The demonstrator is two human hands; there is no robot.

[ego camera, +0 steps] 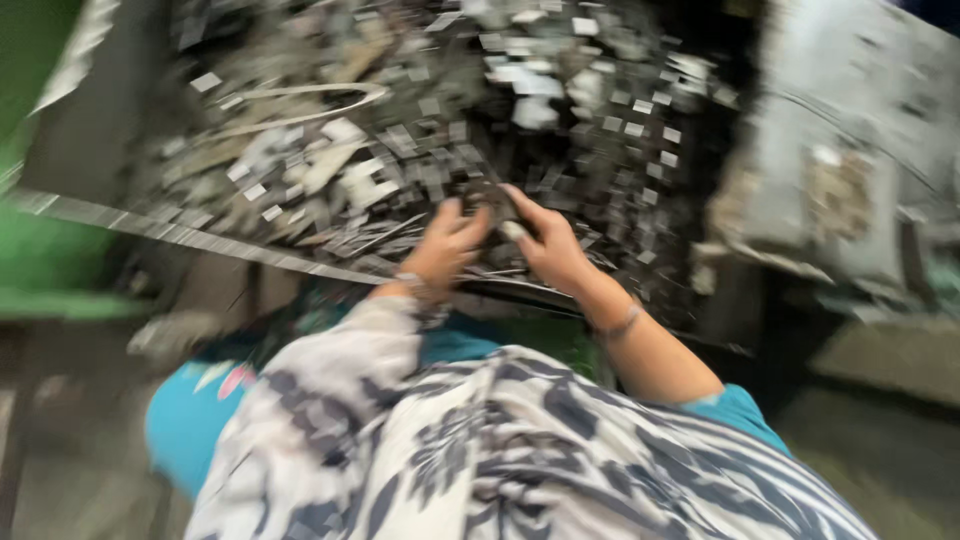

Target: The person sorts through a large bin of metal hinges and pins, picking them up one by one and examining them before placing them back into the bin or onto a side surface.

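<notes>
The picture is blurred by motion. My left hand and my right hand reach together into a heap of small metal scrap pieces on a dark work table. Both hands close around a dark round ring-like part at the near edge of the heap. A bracelet sits on each wrist. A patterned white and black cloth drapes over my arms and lap, over a teal sleeve.
A grey metal machine stands at the right. A thin curved metal strip lies on the heap at the upper left. Green surface at the far left. Floor shows at the lower right.
</notes>
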